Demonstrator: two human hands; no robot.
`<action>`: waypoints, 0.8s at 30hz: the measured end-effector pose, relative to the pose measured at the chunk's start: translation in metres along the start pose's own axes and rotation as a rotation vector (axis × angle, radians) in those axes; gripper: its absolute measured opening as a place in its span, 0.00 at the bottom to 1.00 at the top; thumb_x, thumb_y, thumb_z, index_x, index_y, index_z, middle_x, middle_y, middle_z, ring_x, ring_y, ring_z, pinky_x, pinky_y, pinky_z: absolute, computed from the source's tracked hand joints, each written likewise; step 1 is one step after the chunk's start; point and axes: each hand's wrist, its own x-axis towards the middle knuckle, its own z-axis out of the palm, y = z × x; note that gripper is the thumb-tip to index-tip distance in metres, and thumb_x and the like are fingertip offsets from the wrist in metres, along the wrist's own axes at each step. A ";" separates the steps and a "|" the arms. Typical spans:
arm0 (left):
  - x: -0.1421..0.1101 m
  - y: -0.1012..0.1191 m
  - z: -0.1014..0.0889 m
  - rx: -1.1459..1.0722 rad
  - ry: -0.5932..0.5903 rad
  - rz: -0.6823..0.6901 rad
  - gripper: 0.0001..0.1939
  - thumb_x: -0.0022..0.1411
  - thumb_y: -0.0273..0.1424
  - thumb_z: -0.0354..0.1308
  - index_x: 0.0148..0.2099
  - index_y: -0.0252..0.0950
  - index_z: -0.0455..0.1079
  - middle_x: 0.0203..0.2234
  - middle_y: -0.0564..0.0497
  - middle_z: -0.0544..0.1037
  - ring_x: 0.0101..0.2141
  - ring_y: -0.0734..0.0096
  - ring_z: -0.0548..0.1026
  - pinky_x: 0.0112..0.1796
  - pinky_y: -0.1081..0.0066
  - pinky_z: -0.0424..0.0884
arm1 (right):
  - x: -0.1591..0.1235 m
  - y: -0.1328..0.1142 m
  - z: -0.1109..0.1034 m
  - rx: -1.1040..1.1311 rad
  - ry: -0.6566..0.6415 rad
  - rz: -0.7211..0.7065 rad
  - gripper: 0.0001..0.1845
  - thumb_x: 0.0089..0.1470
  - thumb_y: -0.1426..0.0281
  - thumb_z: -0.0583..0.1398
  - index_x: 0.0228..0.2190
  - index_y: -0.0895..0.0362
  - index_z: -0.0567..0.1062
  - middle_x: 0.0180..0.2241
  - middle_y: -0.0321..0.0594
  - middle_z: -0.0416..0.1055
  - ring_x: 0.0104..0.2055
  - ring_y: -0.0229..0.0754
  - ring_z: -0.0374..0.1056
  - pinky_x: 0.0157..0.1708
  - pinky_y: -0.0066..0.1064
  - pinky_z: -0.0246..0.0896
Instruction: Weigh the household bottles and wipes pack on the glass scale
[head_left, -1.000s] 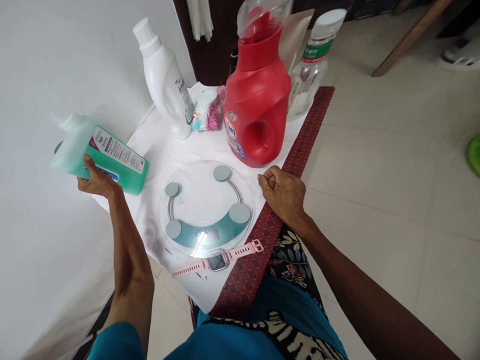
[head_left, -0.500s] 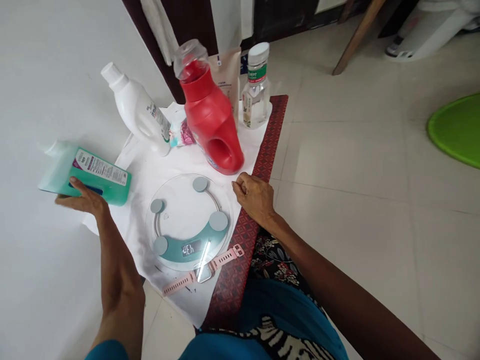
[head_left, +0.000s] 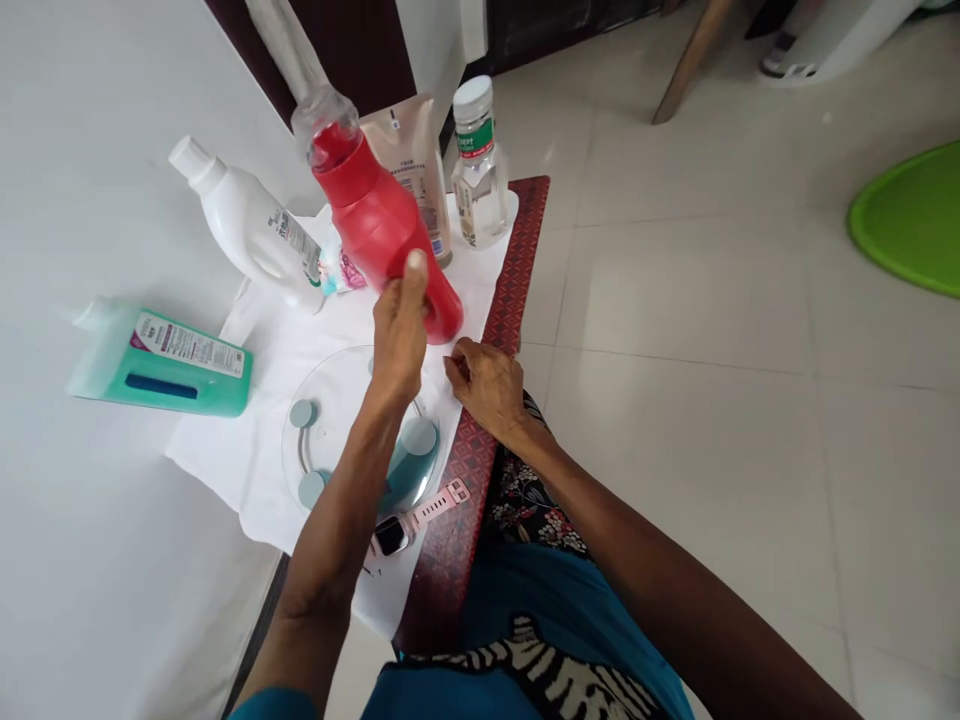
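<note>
My left hand point(head_left: 401, 335) is wrapped round the handle of a red detergent bottle point(head_left: 375, 215) with a clear cap, its thumb on top. The bottle leans back toward the wall over the white cloth. Curled into a loose fist, my right hand point(head_left: 491, 388) rests at the table's edge just below the bottle's base, with nothing visible in it. Under my left forearm lies a round glass bathroom scale point(head_left: 334, 385), partly covered, its display hidden. A pink-strapped smartwatch point(head_left: 391, 535) lies at the scale's near edge.
A green liquid bottle point(head_left: 180, 365) and a white bottle point(head_left: 255, 225) stand along the wall side. Behind the red bottle are a beige pouch or tube point(head_left: 420, 165) and a clear bottle with a white lid point(head_left: 480, 180). A green round-edged object point(head_left: 911, 220) is at right.
My left hand has left the green bottle and moved right onto the red bottle's handle. The right hand stays closed at the table edge. The view has shifted slightly.
</note>
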 end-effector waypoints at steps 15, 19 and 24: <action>0.026 0.011 -0.013 -0.091 0.468 -0.034 0.35 0.69 0.65 0.59 0.32 0.39 0.58 0.22 0.59 0.55 0.21 0.79 0.53 0.23 0.71 0.56 | 0.002 -0.004 -0.002 -0.002 -0.048 0.054 0.08 0.67 0.71 0.59 0.33 0.53 0.74 0.33 0.43 0.80 0.36 0.46 0.72 0.37 0.35 0.53; 0.027 0.014 -0.031 -0.084 0.465 0.021 0.39 0.64 0.72 0.57 0.30 0.41 0.55 0.22 0.59 0.54 0.21 0.78 0.51 0.23 0.69 0.54 | 0.002 -0.003 -0.003 -0.005 -0.034 0.039 0.09 0.67 0.70 0.58 0.32 0.52 0.72 0.30 0.41 0.78 0.34 0.45 0.70 0.36 0.35 0.51; 0.022 0.027 -0.054 -0.005 0.386 0.144 0.40 0.64 0.75 0.53 0.30 0.42 0.51 0.21 0.55 0.54 0.20 0.74 0.56 0.23 0.66 0.57 | 0.002 -0.002 -0.003 0.002 -0.014 0.041 0.10 0.67 0.68 0.58 0.31 0.51 0.71 0.29 0.41 0.76 0.34 0.45 0.69 0.35 0.35 0.51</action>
